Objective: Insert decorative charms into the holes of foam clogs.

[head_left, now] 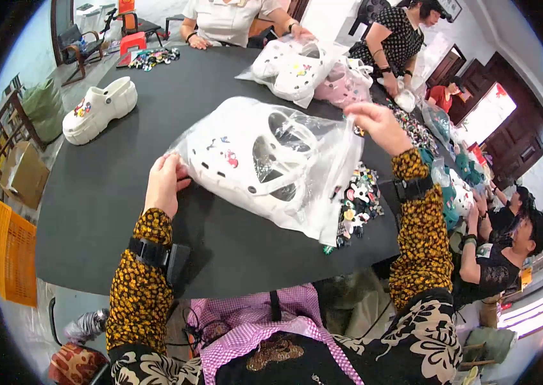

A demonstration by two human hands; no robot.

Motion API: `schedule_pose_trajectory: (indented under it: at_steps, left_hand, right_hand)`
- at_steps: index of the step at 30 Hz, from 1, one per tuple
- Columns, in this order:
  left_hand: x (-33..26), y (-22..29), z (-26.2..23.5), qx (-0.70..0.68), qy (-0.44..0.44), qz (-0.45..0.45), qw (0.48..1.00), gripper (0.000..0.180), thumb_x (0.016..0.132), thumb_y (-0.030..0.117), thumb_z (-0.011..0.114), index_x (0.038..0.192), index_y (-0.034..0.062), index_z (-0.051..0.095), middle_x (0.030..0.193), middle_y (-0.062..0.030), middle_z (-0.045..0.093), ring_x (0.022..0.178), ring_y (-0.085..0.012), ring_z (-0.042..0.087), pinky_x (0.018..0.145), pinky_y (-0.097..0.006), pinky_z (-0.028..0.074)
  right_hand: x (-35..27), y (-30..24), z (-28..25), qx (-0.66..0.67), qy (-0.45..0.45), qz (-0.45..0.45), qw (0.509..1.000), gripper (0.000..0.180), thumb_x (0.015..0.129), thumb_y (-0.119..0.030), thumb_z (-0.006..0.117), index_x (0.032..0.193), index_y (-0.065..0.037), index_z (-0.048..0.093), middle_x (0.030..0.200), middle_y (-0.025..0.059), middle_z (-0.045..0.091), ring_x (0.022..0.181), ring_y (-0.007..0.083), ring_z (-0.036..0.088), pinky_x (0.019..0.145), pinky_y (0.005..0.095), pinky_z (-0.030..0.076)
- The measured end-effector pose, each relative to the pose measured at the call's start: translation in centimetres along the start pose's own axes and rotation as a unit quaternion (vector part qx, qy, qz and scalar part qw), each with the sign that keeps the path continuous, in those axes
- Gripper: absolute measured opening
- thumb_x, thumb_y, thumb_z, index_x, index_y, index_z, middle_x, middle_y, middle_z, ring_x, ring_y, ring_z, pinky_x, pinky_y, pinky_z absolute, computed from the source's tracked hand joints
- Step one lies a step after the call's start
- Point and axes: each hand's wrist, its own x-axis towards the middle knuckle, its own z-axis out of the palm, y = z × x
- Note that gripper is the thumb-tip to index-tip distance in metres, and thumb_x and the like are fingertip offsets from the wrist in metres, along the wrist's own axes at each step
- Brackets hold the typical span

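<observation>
A clear plastic bag (332,212) with a pair of white clogs (220,144) inside lies in front of me on the dark table. Small colourful charms show on the upper of one clog. My left hand (167,184) grips the bag's closed end by the clog toes. With thumb and fingers pinched, my right hand (381,127) holds the upper corner at the bag's other end. Beside the bag, below my right hand, is a pile of small charms (359,202), partly covered by the plastic.
A single white clog with charms (99,110) stands at the left of the table (111,212). Bagged white clogs (294,69) and pink clogs (343,83) lie at the far side. Several co-workers sit or stand around the far and right edges. An orange crate (13,253) stands at left.
</observation>
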Motion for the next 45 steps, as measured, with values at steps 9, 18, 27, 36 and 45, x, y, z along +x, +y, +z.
schedule_pose_trajectory:
  at_steps: [9, 18, 27, 36, 45]
  left_hand:
    - [0.0, 0.4, -0.3, 0.114, 0.065, 0.072, 0.989, 0.044, 0.090, 0.024, 0.052, 0.128, 0.0037, 0.044, 0.111, -0.0030, 0.054, 0.097, -0.0115, 0.050, 0.083, -0.031, 0.041]
    - [-0.2, 1.0, -0.1, 0.124, 0.041, 0.068, 0.989, 0.054, 0.087, 0.020, 0.053, 0.136, 0.0013, 0.039, 0.138, -0.0160, 0.042, 0.120, -0.0210, 0.044, 0.093, -0.033, 0.038]
    - [-0.2, 0.8, 0.1, 0.132, 0.003, 0.051, 0.990, 0.053, 0.088, 0.021, 0.053, 0.135, 0.0000, 0.041, 0.137, -0.0131, 0.045, 0.121, -0.0222, 0.046, 0.098, -0.036, 0.037]
    - [0.0, 0.9, -0.2, 0.130, 0.008, 0.051, 0.990, 0.051, 0.088, 0.022, 0.053, 0.133, 0.0003, 0.043, 0.133, -0.0117, 0.049, 0.118, -0.0209, 0.047, 0.094, -0.035, 0.039]
    - [-0.2, 1.5, -0.5, 0.179, -0.033, 0.055, 0.982, 0.044, 0.092, 0.029, 0.052, 0.125, 0.0001, 0.050, 0.103, -0.0015, 0.057, 0.092, -0.0107, 0.050, 0.082, -0.029, 0.040]
  right_hand:
    - [-7.4, 1.2, 1.9, -0.216, -0.201, 0.124, 0.947, 0.020, 0.082, -0.019, 0.063, 0.080, 0.001, 0.067, 0.065, 0.0128, 0.063, 0.060, 0.0164, 0.061, 0.058, 0.0300, 0.046]
    - [-6.1, -3.6, 6.5, -0.008, -0.162, -0.073, 0.984, 0.050, 0.082, -0.007, 0.063, 0.130, -0.008, 0.051, 0.133, 0.0200, 0.047, 0.115, 0.0303, 0.054, 0.094, 0.0357, 0.045]
    - [-3.4, -3.1, 10.0, -0.167, -0.179, -0.121, 0.962, 0.063, 0.081, -0.016, 0.066, 0.138, -0.013, 0.041, 0.139, 0.0211, 0.039, 0.126, 0.0368, 0.043, 0.102, 0.0401, 0.038]
    - [-2.9, -3.0, 11.5, -0.152, -0.109, -0.116, 0.975, 0.043, 0.074, -0.010, 0.068, 0.116, -0.010, 0.058, 0.107, 0.0164, 0.055, 0.102, 0.0338, 0.055, 0.088, 0.0393, 0.046]
    - [-5.4, -5.8, 5.2, -0.182, 0.018, -0.200, 0.962, 0.018, 0.070, 0.002, 0.062, 0.086, -0.005, 0.063, 0.102, 0.0165, 0.057, 0.100, 0.0344, 0.056, 0.085, 0.0385, 0.046]
